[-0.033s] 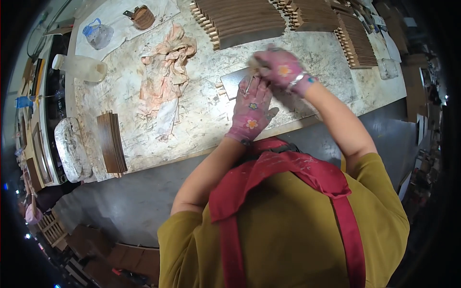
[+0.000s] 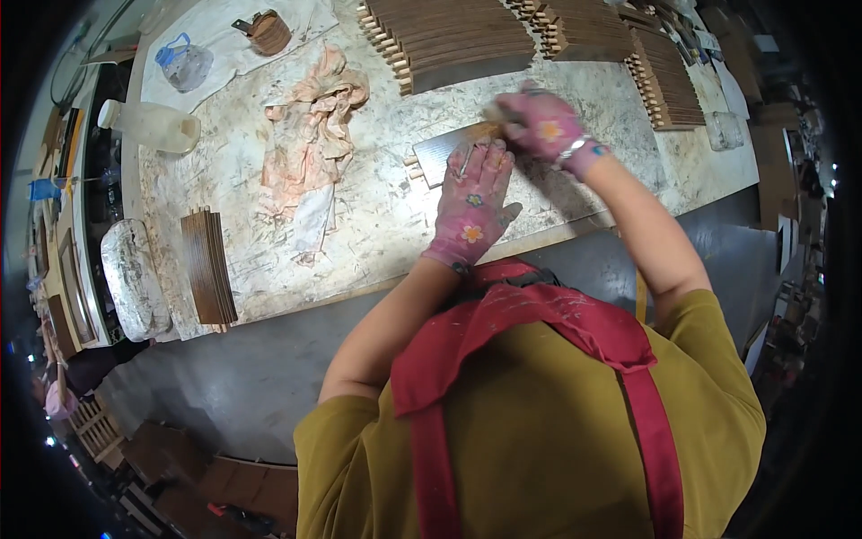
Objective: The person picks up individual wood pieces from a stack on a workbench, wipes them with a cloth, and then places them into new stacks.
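A small dark wooden board with light dowel pegs at its left end lies on the worktable, its surface shining. My left hand, in a pink flowered glove, rests on it with the fingers stretched out flat. Over the board's right end is my right hand, gloved the same way. Its fingers are curled and slightly smeared by motion; what they hold is too blurred to name.
Rows of pegged dark boards line the table's far side, with another stack at the near left. A crumpled stained cloth, a plastic jug, a clear bottle and a brown cup stand or lie on the left.
My right hand has moved a little to the right along the board, uncovering more of its right end. My left hand stays in place on the board.
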Demonstrator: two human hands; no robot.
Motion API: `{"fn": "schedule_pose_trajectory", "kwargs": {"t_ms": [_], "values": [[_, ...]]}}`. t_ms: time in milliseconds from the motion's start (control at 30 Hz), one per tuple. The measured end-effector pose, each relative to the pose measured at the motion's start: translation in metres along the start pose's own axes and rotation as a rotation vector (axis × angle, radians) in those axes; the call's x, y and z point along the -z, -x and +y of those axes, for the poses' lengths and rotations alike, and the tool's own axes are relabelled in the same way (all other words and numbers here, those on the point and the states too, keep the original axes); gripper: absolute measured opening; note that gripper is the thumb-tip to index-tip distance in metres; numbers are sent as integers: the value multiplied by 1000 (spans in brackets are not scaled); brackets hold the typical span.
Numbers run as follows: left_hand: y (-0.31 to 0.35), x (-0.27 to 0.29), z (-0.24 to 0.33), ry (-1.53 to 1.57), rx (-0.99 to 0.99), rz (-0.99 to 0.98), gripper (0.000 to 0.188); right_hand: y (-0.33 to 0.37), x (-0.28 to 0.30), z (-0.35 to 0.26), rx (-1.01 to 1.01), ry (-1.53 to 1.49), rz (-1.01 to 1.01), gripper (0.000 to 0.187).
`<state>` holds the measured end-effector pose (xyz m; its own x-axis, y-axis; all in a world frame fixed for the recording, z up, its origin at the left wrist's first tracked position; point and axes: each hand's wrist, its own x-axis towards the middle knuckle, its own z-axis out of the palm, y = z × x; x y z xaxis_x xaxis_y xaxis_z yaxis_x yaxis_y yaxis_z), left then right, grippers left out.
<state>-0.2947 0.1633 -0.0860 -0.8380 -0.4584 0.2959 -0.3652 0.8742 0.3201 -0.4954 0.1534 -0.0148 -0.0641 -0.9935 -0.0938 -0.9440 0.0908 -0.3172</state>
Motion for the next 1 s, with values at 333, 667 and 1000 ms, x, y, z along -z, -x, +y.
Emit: {"fn": "schedule_pose_trajectory", "kwargs": {"t_ms": [333,667,1000], "values": [[9,-22,1,-215,-7,-8,62,1,9,-69,305,-132,-273,36],[-4,11,6,127,10,39,50,-46,-10,-52,264,-123,-58,36],[-11,82,-94,140,191,-188,58,9,-39,29,-323,-1593,301,48]]}}
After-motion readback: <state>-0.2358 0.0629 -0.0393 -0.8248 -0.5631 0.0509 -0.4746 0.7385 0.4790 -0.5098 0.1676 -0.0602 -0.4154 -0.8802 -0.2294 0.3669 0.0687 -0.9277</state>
